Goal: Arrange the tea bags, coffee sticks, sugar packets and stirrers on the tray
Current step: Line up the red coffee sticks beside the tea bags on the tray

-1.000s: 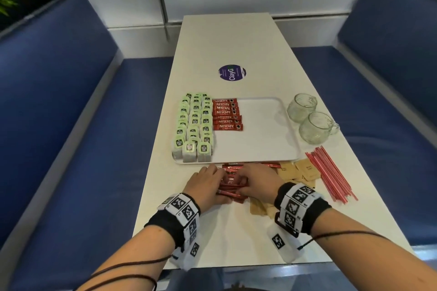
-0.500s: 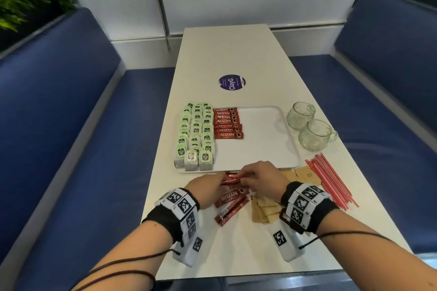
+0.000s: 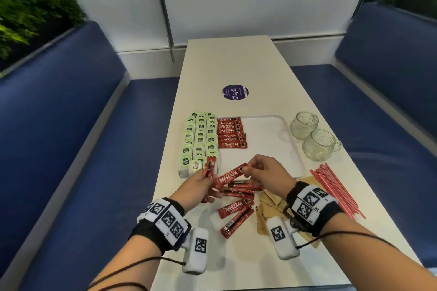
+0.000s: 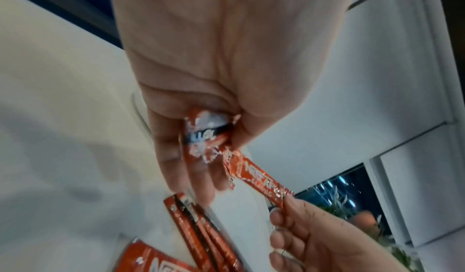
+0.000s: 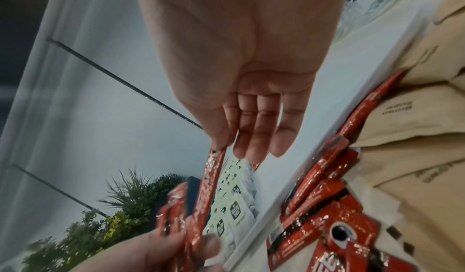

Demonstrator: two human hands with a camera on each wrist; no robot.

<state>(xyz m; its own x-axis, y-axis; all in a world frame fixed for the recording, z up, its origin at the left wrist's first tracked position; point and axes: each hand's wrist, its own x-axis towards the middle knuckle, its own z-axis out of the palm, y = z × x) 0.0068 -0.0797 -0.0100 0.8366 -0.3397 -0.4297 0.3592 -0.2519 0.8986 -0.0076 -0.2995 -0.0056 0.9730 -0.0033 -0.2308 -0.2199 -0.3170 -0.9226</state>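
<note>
Both hands now lifted off table, left grip (image 3: 201,184) bunching coffee sticks (image 3: 210,168), right grip (image 3: 264,172) pinching 1 stick (image 3: 230,176).

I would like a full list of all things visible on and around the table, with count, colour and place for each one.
tea bags: many, green and white, three rows on the tray's left part
coffee sticks on tray: seven, red, one column beside the tea bags
tray: one, white, mid table
loose coffee sticks: several, red, on the table before the tray
sugar packets: several, brown, under the right wrist
stirrers: a bundle, red, right of the tray
glass cups: two, clear, right of the tray
round sticker: one, purple, behind the tray
table: one, white
benches: two, blue, either side
plants: green, the far corners
left hand: grips a few coffee sticks
right hand: pinches one coffee stick's end
</note>
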